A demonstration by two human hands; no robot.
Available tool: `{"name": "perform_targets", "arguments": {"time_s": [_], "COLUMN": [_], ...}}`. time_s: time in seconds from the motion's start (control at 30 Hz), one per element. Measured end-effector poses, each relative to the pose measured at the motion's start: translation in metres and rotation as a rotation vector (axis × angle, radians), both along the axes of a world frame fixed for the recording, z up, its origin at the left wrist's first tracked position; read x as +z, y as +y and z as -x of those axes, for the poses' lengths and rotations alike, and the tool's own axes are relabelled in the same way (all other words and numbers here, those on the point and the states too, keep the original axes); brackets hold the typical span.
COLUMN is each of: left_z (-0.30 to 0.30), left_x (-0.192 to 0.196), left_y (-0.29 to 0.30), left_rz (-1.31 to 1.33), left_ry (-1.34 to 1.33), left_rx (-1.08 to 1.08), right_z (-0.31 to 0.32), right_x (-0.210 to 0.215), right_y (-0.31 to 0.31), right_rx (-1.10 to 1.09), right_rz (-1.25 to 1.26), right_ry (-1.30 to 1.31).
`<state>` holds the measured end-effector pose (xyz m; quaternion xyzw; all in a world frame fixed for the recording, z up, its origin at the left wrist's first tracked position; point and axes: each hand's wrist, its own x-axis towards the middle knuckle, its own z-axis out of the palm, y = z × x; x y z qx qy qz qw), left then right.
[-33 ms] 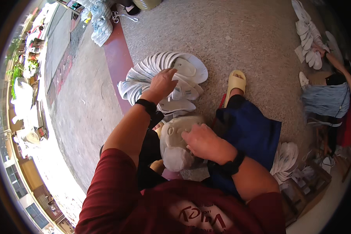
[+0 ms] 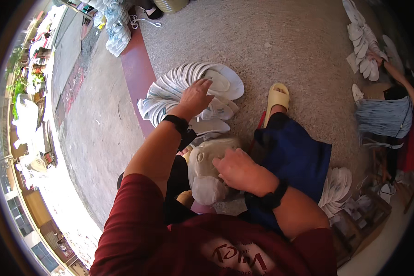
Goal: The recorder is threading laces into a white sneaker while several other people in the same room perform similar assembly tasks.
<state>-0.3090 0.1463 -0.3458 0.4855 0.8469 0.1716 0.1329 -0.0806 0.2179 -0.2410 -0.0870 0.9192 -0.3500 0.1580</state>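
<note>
A long, curved stack of white shoe pieces [image 2: 179, 76], which look like uppers, lies on the ground ahead of me. My left hand [image 2: 195, 98] reaches over its near right side, fingers stretched and thumb apart; whether they touch the pieces is not clear. Single white pieces [image 2: 211, 126] lie just below that hand. Between my knees stands a rounded beige block [image 2: 207, 158], with a whitish wrapped end [image 2: 209, 190] nearer me. My right hand [image 2: 239, 171] is over the block's right side, its fingers curled in. What they hold, if anything, is hidden.
A blue apron [image 2: 299, 156] covers my right leg, above a yellow slipper [image 2: 277, 99]. More white shoe pieces [image 2: 336, 188] are piled at right, beside a wooden crate [image 2: 365, 221]. Another person's arm [image 2: 400, 78] reaches to a white stack [image 2: 364, 46] far right. Bundled shoe pieces [image 2: 118, 30] stand far left.
My left hand has shifted slightly up and right over the stack, and its thumb stands further out. My right hand stays almost in place, with its fingers still curled.
</note>
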Motion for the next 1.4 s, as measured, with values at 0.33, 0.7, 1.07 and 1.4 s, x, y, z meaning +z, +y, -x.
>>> {"name": "perform_targets", "arguments": {"time_s": [0.33, 0.7, 1.07, 1.4], "left_z": [-0.028, -0.022, 0.019, 0.019], "left_x": [-0.045, -0.068, -0.068, -0.096], "left_y": [-0.050, -0.081, -0.030, -0.041], "left_rz": [0.492, 0.266, 0.484, 0.646], "left_ry": [-0.066, -0.314, -0.339, -0.103], "left_rx": [-0.513, 0.380, 0.533, 0.444], "right_z": [0.005, 0.006, 0.007, 0.009], "right_x": [-0.002, -0.002, 0.002, 0.005], "right_y": [-0.001, -0.005, -0.007, -0.008], "right_rx": [-0.037, 0.002, 0.008, -0.010], "right_rz": [0.031, -0.003, 0.021, 0.099], "right_ry": [0.127, 0.132, 0.020, -0.020]}}
